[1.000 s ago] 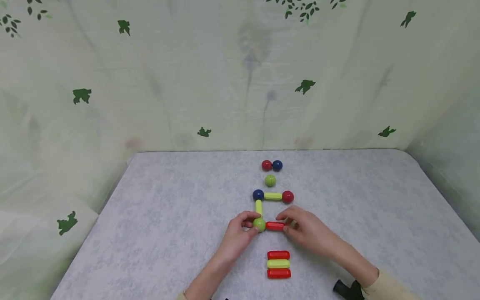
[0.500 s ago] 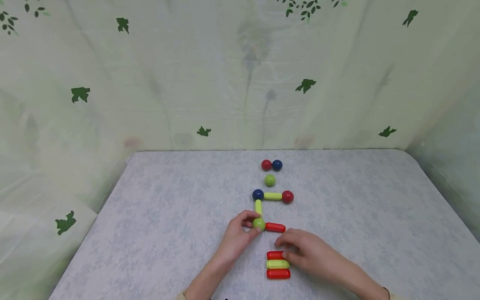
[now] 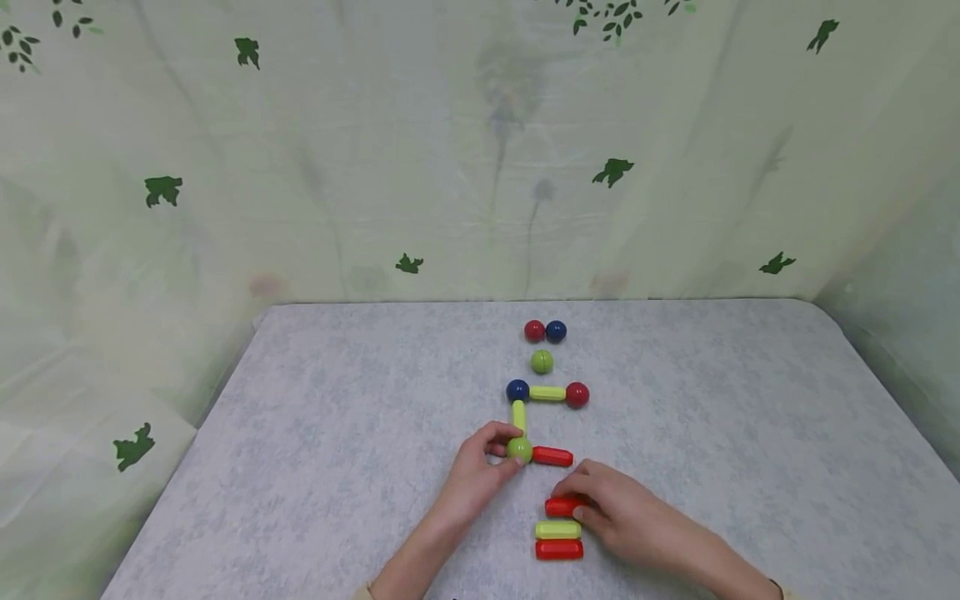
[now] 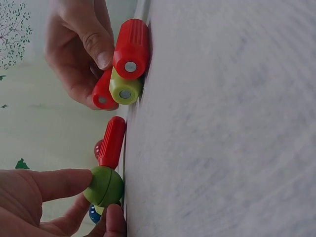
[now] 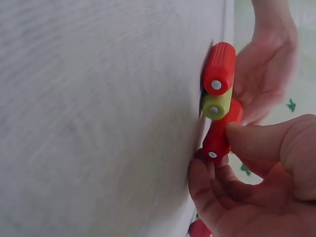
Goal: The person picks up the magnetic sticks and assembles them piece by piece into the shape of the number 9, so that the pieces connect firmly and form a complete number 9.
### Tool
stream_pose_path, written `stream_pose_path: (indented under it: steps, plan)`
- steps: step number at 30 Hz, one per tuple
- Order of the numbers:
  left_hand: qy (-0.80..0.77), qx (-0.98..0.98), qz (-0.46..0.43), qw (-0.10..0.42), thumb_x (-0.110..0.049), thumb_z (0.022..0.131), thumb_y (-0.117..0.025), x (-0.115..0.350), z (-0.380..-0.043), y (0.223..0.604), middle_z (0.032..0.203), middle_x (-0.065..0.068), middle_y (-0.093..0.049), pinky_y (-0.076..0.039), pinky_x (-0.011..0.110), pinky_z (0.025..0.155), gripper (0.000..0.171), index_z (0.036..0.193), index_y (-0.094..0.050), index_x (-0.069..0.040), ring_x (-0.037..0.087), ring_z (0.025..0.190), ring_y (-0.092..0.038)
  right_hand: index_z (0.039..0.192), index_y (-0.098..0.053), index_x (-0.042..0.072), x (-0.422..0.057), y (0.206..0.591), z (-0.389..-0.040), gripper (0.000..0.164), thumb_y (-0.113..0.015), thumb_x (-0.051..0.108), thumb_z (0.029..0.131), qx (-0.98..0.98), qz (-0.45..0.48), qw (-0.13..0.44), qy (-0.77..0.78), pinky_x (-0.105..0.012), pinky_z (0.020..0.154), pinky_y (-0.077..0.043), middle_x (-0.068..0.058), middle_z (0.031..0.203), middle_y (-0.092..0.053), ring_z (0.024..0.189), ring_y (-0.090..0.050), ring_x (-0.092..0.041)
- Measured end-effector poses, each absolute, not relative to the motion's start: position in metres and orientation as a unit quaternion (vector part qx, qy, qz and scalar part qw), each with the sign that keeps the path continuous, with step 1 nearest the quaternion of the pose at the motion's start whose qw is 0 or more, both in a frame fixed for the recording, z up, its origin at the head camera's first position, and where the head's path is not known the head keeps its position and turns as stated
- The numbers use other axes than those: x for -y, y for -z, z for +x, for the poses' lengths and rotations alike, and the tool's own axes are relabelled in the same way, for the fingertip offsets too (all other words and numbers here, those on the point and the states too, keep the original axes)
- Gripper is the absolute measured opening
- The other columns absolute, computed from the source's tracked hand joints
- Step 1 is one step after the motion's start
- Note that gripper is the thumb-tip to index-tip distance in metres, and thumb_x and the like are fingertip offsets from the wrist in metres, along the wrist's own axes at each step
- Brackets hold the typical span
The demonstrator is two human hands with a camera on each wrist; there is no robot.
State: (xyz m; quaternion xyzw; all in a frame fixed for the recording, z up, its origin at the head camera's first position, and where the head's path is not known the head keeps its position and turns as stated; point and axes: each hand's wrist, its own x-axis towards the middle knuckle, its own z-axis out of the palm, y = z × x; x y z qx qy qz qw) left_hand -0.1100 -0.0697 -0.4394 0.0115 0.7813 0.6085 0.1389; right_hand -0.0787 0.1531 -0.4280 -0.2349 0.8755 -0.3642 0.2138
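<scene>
My left hand [image 3: 480, 471] pinches a green ball [image 3: 520, 451] between thumb and fingers. From that ball a red magnetic rod [image 3: 552, 456] sticks out to the right, and a yellow-green rod [image 3: 519, 417] runs up to a blue ball [image 3: 517, 391]. A second yellow-green rod [image 3: 547, 393] links the blue ball to a red ball [image 3: 577, 395]. Lower right, my right hand [image 3: 622, 512] grips another red rod [image 5: 220, 133] between thumb and fingers; its right end is hidden in the head view. Just below lie a yellow-green rod [image 3: 558, 530] and a red rod [image 3: 559, 549], side by side.
Behind the joined pieces sit a loose green ball [image 3: 542, 361], a red ball [image 3: 535, 331] and a blue ball [image 3: 557, 331]. The grey table [image 3: 360, 375] ends at a pale curtain [image 3: 450, 167] printed with leaves and birds.
My right hand has left the red rod at the green ball, moved down toward me and taken the top red rod of the row, shifting it slightly away. My left hand stays on the green ball.
</scene>
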Motion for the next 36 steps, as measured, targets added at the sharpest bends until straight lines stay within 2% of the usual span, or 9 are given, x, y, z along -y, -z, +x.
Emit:
stream_pose_path:
  steps: [5, 11, 15, 20, 30, 36]
  plan:
    - [-0.609, -0.78, 0.0, 0.144, -0.001, 0.086, -0.069, 0.069, -0.112, 0.441, 0.099, 0.006, -0.057, -0.044, 0.028, 0.071, 0.03, 0.114, -0.065, -0.01, 0.022, 0.093, -0.05, 0.115, -0.063, 0.024, -0.167, 0.427, -0.082, 0.023, -0.06, 0.01, 0.097, -0.85, -0.188, 0.231, 0.434, -0.029, 0.084, -0.049, 0.011, 0.109, -0.06, 0.096, -0.056, -0.014]
    - [-0.606, -0.783, 0.001, 0.143, 0.001, 0.086, -0.068, 0.069, -0.113, 0.443, 0.099, 0.007, -0.057, -0.044, 0.028, 0.07, 0.029, 0.113, -0.065, -0.01, 0.022, 0.093, -0.05, 0.125, -0.06, 0.005, -0.175, 0.428, -0.102, 0.028, -0.062, 0.008, 0.096, -0.829, -0.068, 0.194, 0.521, -0.034, 0.083, -0.052, -0.005, 0.114, -0.064, 0.097, -0.059, -0.023]
    - [-0.606, -0.783, 0.003, 0.142, 0.0, 0.087, -0.068, 0.07, -0.112, 0.442, 0.1, 0.006, -0.057, -0.044, 0.028, 0.071, 0.028, 0.113, -0.065, -0.01, 0.022, 0.094, -0.049, 0.129, -0.055, -0.003, -0.177, 0.429, -0.113, 0.036, -0.063, 0.01, 0.096, -0.814, -0.007, 0.17, 0.555, -0.035, 0.079, -0.054, -0.01, 0.109, -0.066, 0.087, -0.064, -0.023]
    - [-0.611, -0.779, 0.008, 0.141, -0.001, 0.086, -0.069, 0.069, -0.112, 0.442, 0.101, 0.007, -0.057, -0.044, 0.027, 0.071, 0.029, 0.114, -0.065, -0.009, 0.022, 0.094, -0.049, 0.134, -0.051, -0.004, -0.177, 0.433, -0.125, 0.043, -0.062, 0.015, 0.097, -0.805, 0.026, 0.161, 0.571, -0.035, 0.08, -0.054, -0.012, 0.107, -0.069, 0.081, -0.067, -0.023]
    - [-0.606, -0.783, 0.009, 0.139, -0.001, 0.087, -0.069, 0.069, -0.112, 0.443, 0.1, 0.006, -0.057, -0.044, 0.027, 0.069, 0.028, 0.113, -0.065, -0.01, 0.022, 0.093, -0.05, 0.138, -0.047, -0.004, -0.175, 0.439, -0.137, 0.045, -0.057, 0.016, 0.099, -0.783, 0.059, 0.173, 0.594, -0.035, 0.082, -0.055, -0.015, 0.111, -0.067, 0.084, -0.069, -0.024]
    - [-0.608, -0.782, 0.011, 0.136, -0.001, 0.087, -0.069, 0.069, -0.112, 0.444, 0.099, 0.006, -0.057, -0.044, 0.027, 0.068, 0.028, 0.113, -0.065, -0.01, 0.022, 0.092, -0.05, 0.135, -0.05, -0.003, -0.176, 0.437, -0.134, 0.044, -0.061, 0.016, 0.097, -0.791, 0.067, 0.171, 0.584, -0.034, 0.08, -0.055, -0.014, 0.108, -0.067, 0.087, -0.069, -0.024]
